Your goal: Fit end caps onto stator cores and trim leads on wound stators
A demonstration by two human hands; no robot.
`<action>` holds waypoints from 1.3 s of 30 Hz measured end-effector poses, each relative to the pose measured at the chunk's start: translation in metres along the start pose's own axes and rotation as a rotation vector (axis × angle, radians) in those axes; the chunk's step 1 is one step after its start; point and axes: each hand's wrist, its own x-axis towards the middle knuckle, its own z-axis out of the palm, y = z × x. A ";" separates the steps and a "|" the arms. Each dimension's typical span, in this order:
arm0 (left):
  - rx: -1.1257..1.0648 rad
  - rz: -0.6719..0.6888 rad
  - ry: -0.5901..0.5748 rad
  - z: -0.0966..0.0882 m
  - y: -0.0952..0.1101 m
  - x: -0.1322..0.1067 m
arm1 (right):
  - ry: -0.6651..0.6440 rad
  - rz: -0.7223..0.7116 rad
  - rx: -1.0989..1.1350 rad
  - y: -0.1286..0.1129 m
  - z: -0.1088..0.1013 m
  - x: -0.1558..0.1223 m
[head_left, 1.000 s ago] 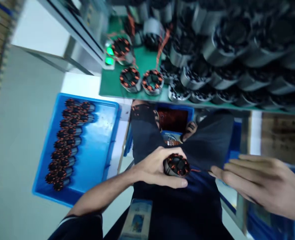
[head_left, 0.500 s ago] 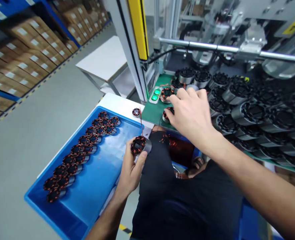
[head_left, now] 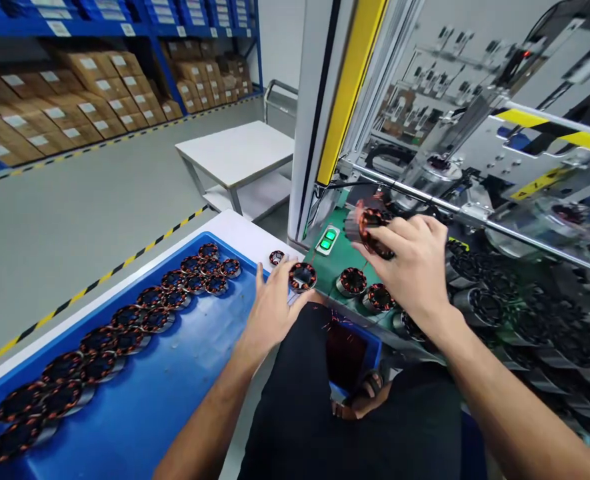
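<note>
Between a green-topped workbench [head_left: 339,261] and a shallow blue plastic tray [head_left: 189,360], gripped a round silver metal core with copper windings [head_left: 302,288] in curled thumb and fingers of the left hand [head_left: 269,313]. Above the workbench, near two lit green buttons [head_left: 328,239], pinched a tilted, blurred copper-wound core [head_left: 371,229] with thumb and fingertips of the right hand [head_left: 417,273].

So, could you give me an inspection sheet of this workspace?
Surface: green bench, beside a white table bearing a blue tray.
Parts: rows of wound parts in the tray; more parts on the bench.
Clutter: orange shreds, blurred, near the bench's front edge.
Hands: left hand holds a wound ring; right hand holds a blurred wound part above the bench.
Cables: black cable by the upright post.
Surroundings: white cart; cardboard boxes on shelving.
</note>
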 end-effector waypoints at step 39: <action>-1.077 -0.003 -0.670 0.036 0.132 -0.099 | -0.325 0.563 0.809 -0.062 -0.161 -0.222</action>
